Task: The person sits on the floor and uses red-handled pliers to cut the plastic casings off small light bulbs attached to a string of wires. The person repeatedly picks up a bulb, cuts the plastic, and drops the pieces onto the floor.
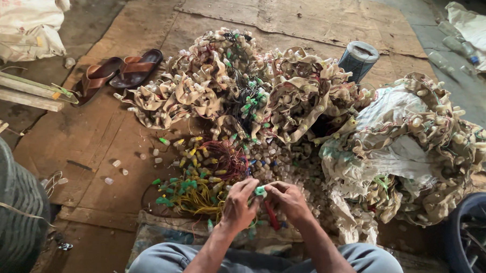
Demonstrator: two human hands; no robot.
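We pinch a small green cap (260,191) between left hand (238,205) and right hand (289,200), above the wire pile (204,178): light, hard, probably slippery, best gripped by its sides.

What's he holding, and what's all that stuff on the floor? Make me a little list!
Left hand: pinches a small green cap
Right hand: pinches the same cap
In front: pile of wires with coloured caps
Behind: heaps of beige strips
Far left: brown sandals
Floor: cardboard sheets
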